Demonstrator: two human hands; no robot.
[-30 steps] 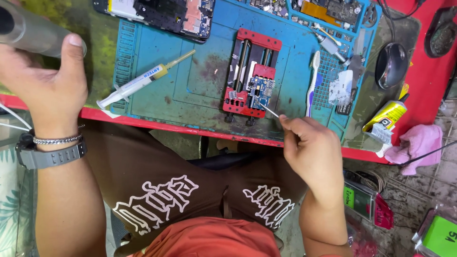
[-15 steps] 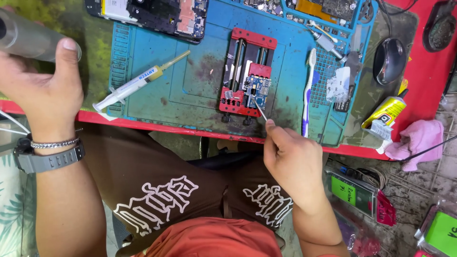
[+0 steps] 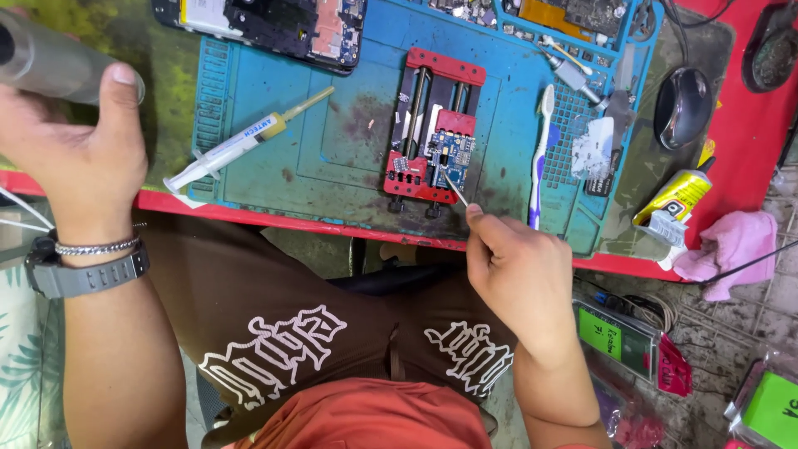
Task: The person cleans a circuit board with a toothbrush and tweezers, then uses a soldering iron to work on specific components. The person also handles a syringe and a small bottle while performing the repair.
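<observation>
My right hand (image 3: 519, 270) pinches thin metal tweezers (image 3: 455, 189), whose tips rest on a small blue circuit board (image 3: 449, 152). The board is clamped in a red holder (image 3: 428, 125) on a blue work mat (image 3: 332, 141). My left hand (image 3: 79, 145) grips a grey cylindrical tool handle (image 3: 58, 62) at the far left, over the green part of the table. A watch and a chain bracelet are on that wrist. A white syringe (image 3: 241, 141) lies on the mat between my hands.
An opened phone (image 3: 274, 25) lies at the mat's top edge. A white toothbrush (image 3: 540, 154) lies right of the holder. A black mouse (image 3: 683, 106), a yellow glue tube (image 3: 675, 199) and a pink cloth (image 3: 731, 245) are at the right.
My right hand has moved left and up from the table edge, bringing the tweezer tips onto the blue board. My left hand has kept hold of the grey tool.
</observation>
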